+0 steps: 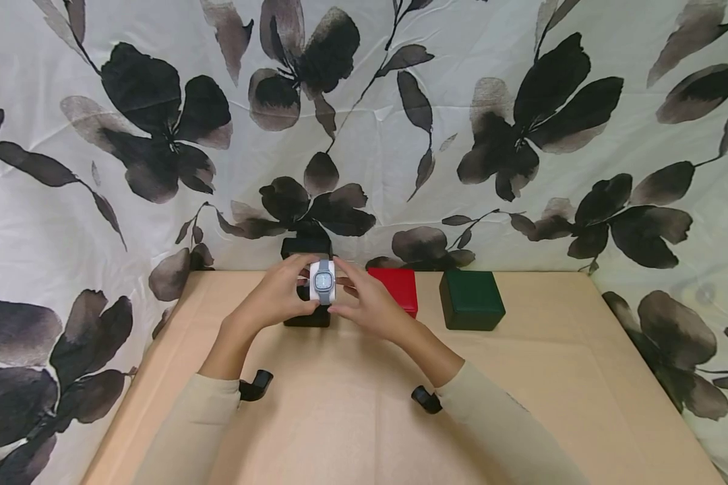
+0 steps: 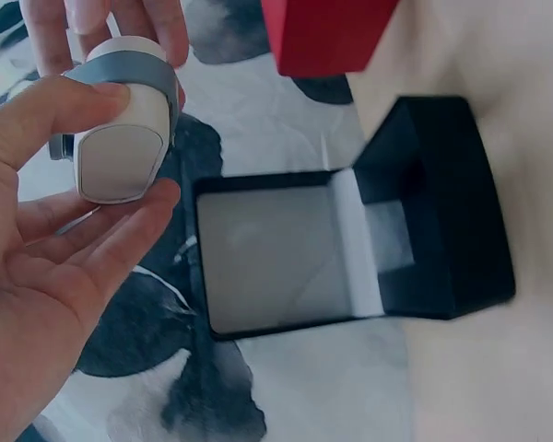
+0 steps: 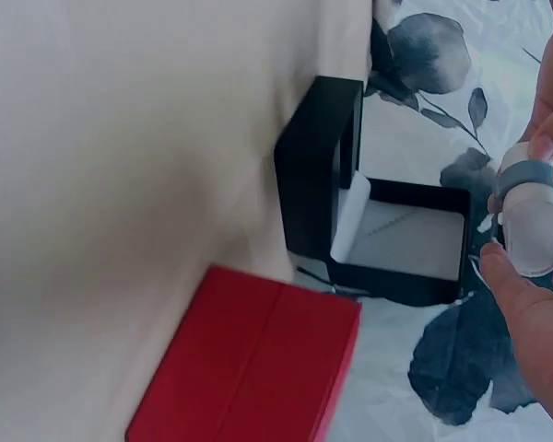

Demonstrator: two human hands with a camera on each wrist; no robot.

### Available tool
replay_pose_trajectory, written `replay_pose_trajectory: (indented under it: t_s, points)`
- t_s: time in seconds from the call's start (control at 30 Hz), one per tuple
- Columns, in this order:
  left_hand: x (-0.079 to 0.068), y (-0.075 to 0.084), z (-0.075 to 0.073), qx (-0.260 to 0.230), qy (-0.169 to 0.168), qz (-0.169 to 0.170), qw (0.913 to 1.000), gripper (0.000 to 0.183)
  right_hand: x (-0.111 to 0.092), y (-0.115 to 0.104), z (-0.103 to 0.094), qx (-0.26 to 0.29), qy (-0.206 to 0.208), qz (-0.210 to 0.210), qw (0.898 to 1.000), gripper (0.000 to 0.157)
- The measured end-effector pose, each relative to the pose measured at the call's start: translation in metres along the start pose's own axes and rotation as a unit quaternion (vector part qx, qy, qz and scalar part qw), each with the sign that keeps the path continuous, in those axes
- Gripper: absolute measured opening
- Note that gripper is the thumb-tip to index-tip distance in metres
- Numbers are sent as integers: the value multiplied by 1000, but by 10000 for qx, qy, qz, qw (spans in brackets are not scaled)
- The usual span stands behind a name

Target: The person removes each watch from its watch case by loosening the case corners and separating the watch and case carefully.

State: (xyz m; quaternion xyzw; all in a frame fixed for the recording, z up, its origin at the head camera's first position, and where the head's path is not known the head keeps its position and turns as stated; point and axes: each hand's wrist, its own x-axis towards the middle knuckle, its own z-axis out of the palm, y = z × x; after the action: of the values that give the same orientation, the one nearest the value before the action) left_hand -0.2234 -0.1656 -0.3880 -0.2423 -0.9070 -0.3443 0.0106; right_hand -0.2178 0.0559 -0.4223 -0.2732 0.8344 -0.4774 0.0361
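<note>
One red box (image 1: pixel 403 291) beside black box (image 2: pixel 470 212)

Indoor tabletop (image 1: pixel 364 411) before floral cloth (image 1: pixel 382 135)

From here, decent room between the sleeves (image 1: pixel 188 424) over the surface (image 1: pixel 346 424). Floral cloth (image 1: pixel 370 114) walls off the back, where an open black box (image 1: pixel 306 320) stands. Red box (image 1: pixel 402 289) is close by, then a slim gap, green box (image 1: pixel 473 301), and a wide lane right of that.
</note>
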Motion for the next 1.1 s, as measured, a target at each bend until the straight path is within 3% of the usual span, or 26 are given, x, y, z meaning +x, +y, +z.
replay_pose_trajectory:
  t_s: [0.47,0.7,1.1]
  points:
    - [-6,27,10,-555,90,151,9983,75,-22,3,-33,-386,170,-258,9988,83]
    - [-8,43,17,-798,132,428,9958,79,-34,-3,-47,-595,230,-516,9966,87]
    - [-9,60,31,-1785,327,842,9798,79,-59,-13,-70,-1001,474,-596,9921,86]
